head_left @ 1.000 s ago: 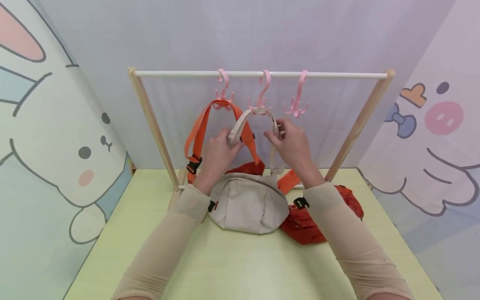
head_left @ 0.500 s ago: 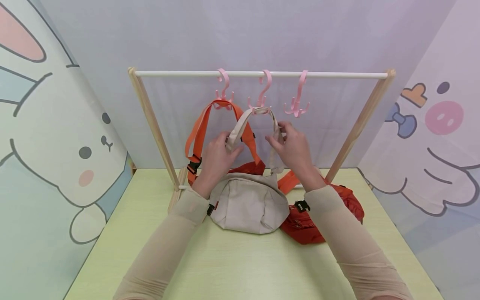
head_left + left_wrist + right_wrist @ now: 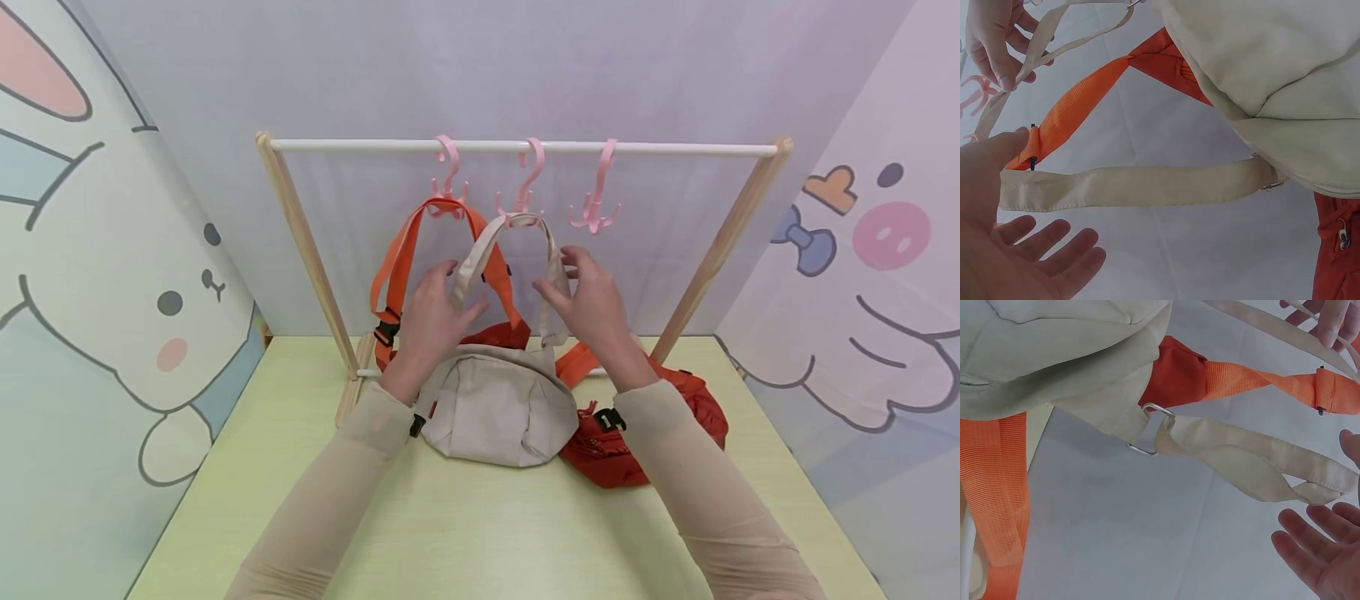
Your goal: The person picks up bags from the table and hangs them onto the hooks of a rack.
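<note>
A beige sling bag [image 3: 498, 408] hangs by its strap [image 3: 480, 250] from the middle pink hook [image 3: 522, 200]. My left hand [image 3: 435, 321] is beside the strap's left side; in the left wrist view its thumb and relaxed fingers [image 3: 1063, 244] lie on either side of the strap without gripping. On the right side, my right hand [image 3: 597, 308] has its thumb and fingers spread around the twisted part of the strap [image 3: 1260, 462], also holding nothing. Behind the beige bag, an orange strap [image 3: 401, 258] loops over the left pink hook [image 3: 450, 187], with a red bag [image 3: 498, 336] mostly hidden below.
White rail [image 3: 360, 146] on wooden posts [image 3: 307, 250] carries the hooks. The right pink hook [image 3: 597, 200] has nothing hung on it. Another red bag [image 3: 611, 458] with a black buckle [image 3: 609, 419] lies on the pale green table [image 3: 480, 533], partly behind my right sleeve.
Both hands have loosened from the beige strap and shifted slightly downward and apart, their fingers opening. The beige bag has stayed hanging on the middle hook.
</note>
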`<state>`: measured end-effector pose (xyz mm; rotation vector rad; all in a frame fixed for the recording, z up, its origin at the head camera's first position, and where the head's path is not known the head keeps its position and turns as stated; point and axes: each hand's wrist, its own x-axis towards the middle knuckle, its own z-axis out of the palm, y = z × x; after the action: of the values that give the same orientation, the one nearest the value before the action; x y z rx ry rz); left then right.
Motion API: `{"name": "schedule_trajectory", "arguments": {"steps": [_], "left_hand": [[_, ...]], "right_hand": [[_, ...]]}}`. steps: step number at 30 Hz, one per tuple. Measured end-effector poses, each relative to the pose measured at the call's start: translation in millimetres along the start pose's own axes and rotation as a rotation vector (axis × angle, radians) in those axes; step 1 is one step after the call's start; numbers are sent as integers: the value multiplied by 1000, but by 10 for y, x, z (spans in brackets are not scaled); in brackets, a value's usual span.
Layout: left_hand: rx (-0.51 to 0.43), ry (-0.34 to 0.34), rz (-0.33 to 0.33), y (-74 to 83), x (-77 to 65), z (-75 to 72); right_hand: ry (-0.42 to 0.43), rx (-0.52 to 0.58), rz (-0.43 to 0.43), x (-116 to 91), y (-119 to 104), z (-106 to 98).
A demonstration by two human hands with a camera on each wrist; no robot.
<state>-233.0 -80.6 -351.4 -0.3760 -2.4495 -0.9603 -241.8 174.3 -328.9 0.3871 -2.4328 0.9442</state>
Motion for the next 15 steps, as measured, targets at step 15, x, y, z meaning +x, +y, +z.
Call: {"name": "schedule_trajectory", "arguments": {"steps": [15], "left_hand": [[34, 14, 43, -29, -150, -29]], "right_hand": [[-65, -36, 18, -187, 47, -75]]}}
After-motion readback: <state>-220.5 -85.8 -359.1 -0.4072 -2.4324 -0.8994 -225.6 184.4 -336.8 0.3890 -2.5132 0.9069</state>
